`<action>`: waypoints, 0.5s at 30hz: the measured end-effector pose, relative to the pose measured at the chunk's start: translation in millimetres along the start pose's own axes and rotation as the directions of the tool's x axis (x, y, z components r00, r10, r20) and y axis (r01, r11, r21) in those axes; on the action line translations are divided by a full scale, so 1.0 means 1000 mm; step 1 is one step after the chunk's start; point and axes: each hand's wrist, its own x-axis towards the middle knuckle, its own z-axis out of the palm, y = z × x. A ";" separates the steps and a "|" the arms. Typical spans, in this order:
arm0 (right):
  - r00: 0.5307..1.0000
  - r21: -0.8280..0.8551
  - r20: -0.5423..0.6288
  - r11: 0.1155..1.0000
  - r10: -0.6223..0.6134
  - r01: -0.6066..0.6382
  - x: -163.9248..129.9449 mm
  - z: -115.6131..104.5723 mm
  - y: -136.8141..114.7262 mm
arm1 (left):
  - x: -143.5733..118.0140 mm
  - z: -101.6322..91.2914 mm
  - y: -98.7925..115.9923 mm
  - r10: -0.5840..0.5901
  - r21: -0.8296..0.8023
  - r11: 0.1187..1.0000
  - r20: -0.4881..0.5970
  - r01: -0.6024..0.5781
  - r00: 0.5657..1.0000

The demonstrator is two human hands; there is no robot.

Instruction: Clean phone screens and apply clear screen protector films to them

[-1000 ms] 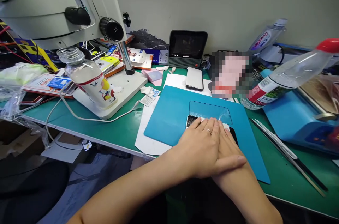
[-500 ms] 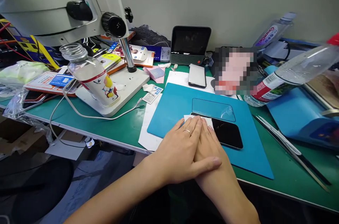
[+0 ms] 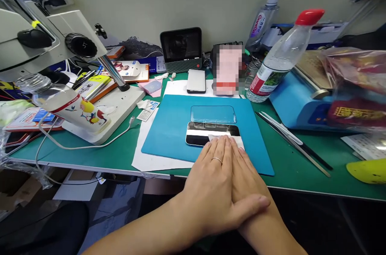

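Observation:
A black phone (image 3: 205, 133) lies screen up on a blue mat (image 3: 171, 134). A white wipe (image 3: 235, 141) rests on its near right part. My left hand (image 3: 215, 184), with a ring, lies flat over my right hand (image 3: 249, 174). The fingertips of both press down on the wipe. A clear screen protector (image 3: 213, 114) lies on the mat just beyond the phone.
A microscope (image 3: 45, 42) on a white base, a tilted glass bottle (image 3: 72, 106) and a cable stand left. A white phone (image 3: 196, 80), small black display (image 3: 181, 49) and two plastic bottles (image 3: 280, 58) stand behind. Long tweezers (image 3: 292, 142) and a blue machine (image 3: 297, 102) lie right.
My stacked hands slid with the wipe across the phone, first off its left end, now back on its near right part. The camera view turned to the right.

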 end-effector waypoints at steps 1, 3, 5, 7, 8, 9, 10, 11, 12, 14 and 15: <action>1.000 0.001 0.010 1.000 0.009 -0.009 -0.002 0.001 0.007 | 0.005 0.001 0.003 0.010 0.006 1.000 -0.005 -0.010 1.000; 1.000 -0.004 0.014 1.000 0.023 -0.023 -0.003 0.003 0.019 | 0.018 0.001 0.007 0.036 0.029 0.999 -0.014 -0.035 0.999; 0.999 -0.017 -0.009 0.999 0.046 -0.046 0.002 0.007 0.028 | 0.031 -0.002 0.008 0.064 0.065 0.996 -0.017 -0.063 0.998; 0.997 -0.030 -0.040 0.997 0.066 -0.067 0.009 0.012 0.034 | 0.044 -0.007 0.005 0.085 0.104 0.991 -0.012 -0.084 0.996; 0.996 -0.036 -0.048 0.997 0.071 -0.073 0.013 0.014 0.036 | 0.048 -0.010 0.002 0.093 0.120 0.989 -0.008 -0.091 0.996; 0.996 -0.045 -0.051 0.996 0.074 -0.076 0.017 0.015 0.036 | 0.051 -0.013 0.000 0.101 0.130 0.986 -0.005 -0.100 0.995; 0.996 -0.058 -0.054 0.995 0.075 -0.078 0.021 0.016 0.035 | 0.053 -0.016 -0.004 0.109 0.134 0.985 -0.003 -0.108 0.994; 0.995 -0.072 -0.058 0.994 0.077 -0.081 0.024 0.017 0.033 | 0.053 -0.018 -0.007 0.116 0.132 0.985 -0.002 -0.114 0.993; 0.995 -0.085 -0.064 0.993 0.077 -0.082 0.027 0.017 0.031 | 0.052 -0.020 -0.011 0.118 0.126 0.985 -0.003 -0.117 0.993; 0.996 -0.104 -0.071 0.992 0.062 -0.070 0.033 0.016 0.023 | 0.047 -0.024 -0.020 0.113 0.102 0.988 -0.002 -0.112 0.994; 0.997 -0.106 -0.068 0.993 0.046 -0.053 0.037 0.016 0.018 | 0.044 -0.026 -0.025 0.103 0.090 0.991 -0.002 -0.103 0.995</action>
